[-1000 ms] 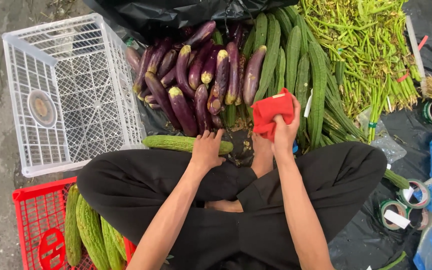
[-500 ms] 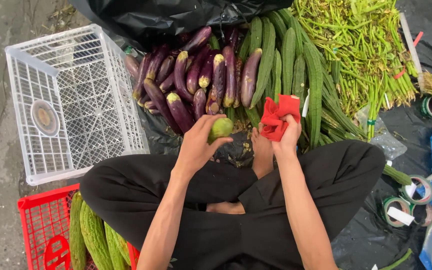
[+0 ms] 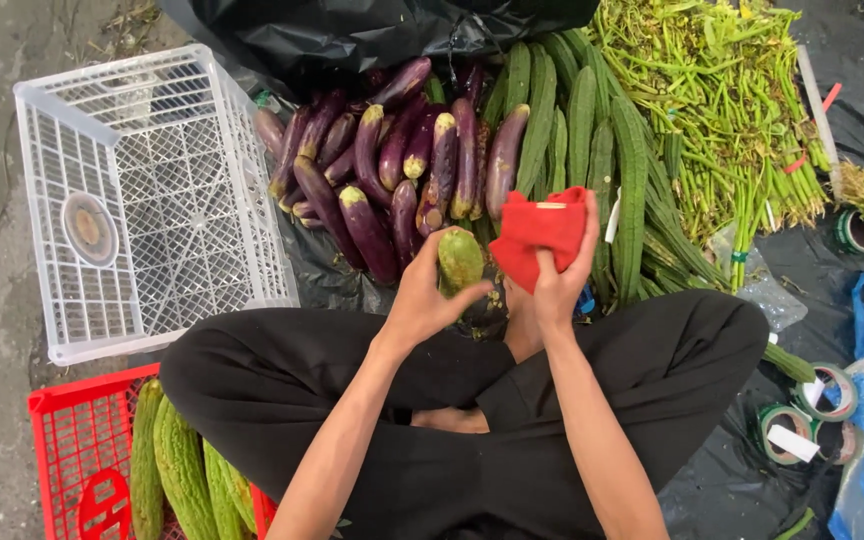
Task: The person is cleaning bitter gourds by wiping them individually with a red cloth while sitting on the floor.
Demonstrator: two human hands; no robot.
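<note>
The left hand [image 3: 417, 300] grasps a stubby, bumpy green gourd [image 3: 460, 260] end-on. The right hand [image 3: 559, 283] clutches a crumpled red cloth [image 3: 537, 232] beside glossy purple eggplants [image 3: 392, 170].

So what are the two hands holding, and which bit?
The left hand grips a green gourd near its end, which points toward the camera. The right hand clutches a bunched red cloth at its lower edge.

A small white label [image 3: 793, 442] lies on the green tape rolls [image 3: 810, 405] at the right; a white tag [image 3: 613, 215] hangs among the ridged gourds [image 3: 632, 190].
</note>
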